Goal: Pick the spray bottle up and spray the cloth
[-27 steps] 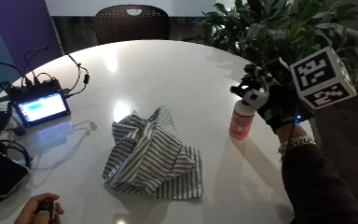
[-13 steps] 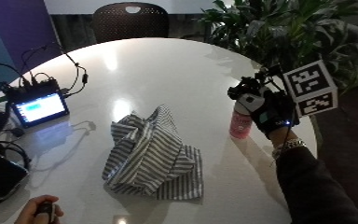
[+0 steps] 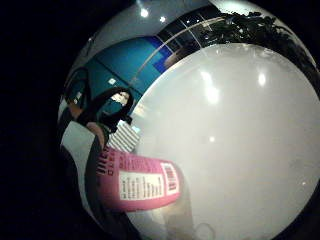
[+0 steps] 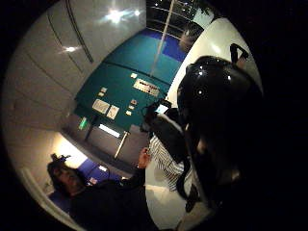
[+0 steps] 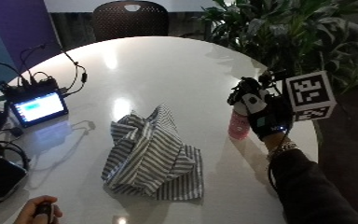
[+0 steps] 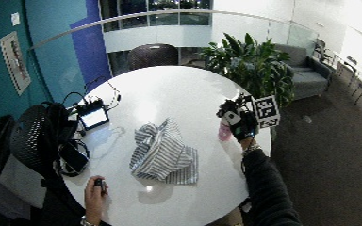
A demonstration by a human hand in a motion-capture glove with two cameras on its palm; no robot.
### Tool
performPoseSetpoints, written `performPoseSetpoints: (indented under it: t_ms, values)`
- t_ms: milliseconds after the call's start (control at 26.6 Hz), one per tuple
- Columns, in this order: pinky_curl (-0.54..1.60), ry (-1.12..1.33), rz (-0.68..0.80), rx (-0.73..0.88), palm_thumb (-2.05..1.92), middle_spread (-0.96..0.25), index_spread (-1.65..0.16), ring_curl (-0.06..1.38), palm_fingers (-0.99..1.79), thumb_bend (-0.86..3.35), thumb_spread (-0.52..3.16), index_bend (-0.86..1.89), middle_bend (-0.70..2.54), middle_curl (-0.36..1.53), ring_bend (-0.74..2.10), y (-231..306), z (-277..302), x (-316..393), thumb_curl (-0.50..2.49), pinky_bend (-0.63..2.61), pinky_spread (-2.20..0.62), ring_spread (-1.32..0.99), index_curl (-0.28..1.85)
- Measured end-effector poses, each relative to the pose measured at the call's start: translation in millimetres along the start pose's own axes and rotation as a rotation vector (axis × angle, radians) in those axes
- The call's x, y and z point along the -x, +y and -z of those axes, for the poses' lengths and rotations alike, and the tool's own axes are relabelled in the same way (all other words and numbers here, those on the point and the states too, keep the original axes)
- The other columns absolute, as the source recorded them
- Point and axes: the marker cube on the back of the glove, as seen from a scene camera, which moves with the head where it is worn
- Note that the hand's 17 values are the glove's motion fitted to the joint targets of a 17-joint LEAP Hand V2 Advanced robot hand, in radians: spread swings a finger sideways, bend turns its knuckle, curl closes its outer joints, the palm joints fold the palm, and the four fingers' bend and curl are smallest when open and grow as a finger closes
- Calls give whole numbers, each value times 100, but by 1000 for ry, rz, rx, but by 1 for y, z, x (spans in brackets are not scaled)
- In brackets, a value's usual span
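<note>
A pink spray bottle (image 5: 237,127) with a black trigger head stands on the white round table (image 5: 167,65) near its right edge. My gloved right hand (image 5: 261,113) is at the bottle's top, with its fingers curled round the black head and neck. The thumb side palm view is largely filled by the black spray head (image 4: 216,120). The bottle's pink labelled body (image 3: 140,184) lies close in the little finger side palm view. A crumpled grey and white striped cloth (image 5: 154,154) lies in the table's middle, left of the bottle and apart from it.
A small lit monitor (image 5: 39,106) with cables sits at the table's left. A leafy plant (image 5: 284,37) stands behind the hand and a dark chair (image 5: 132,16) at the far side. The person's bare hand (image 5: 39,212) holds a small device at the front left.
My hand has sunk a little and settled closer around the bottle's top. The bottle and the cloth stay where they were.
</note>
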Motion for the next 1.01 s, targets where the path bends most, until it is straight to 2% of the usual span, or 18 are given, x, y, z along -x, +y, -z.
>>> performPoseSetpoints:
  t_ms: [188, 338, 601, 1014]
  values:
    - [31, -21, 77, -34, 53, -20, -27, 42, 146, -5, 115, 34, 53, 49, 56, 2, 0, 8, 25, 38, -23, -20, 45]
    - [33, -30, 122, 33, 55, -19, -27, 43, 148, -1, 122, 34, 59, 50, 59, -2, 2, 32, 25, 39, -26, -19, 47]
    - [35, 64, 184, 352, 60, -18, -27, 45, 147, 1, 130, 37, 61, 51, 63, -12, -8, 77, 25, 41, -28, -18, 49]
    - [36, 357, 172, 806, 64, -18, -26, 45, 145, 1, 137, 41, 63, 51, 66, -18, -32, 112, 25, 42, -29, -17, 51]
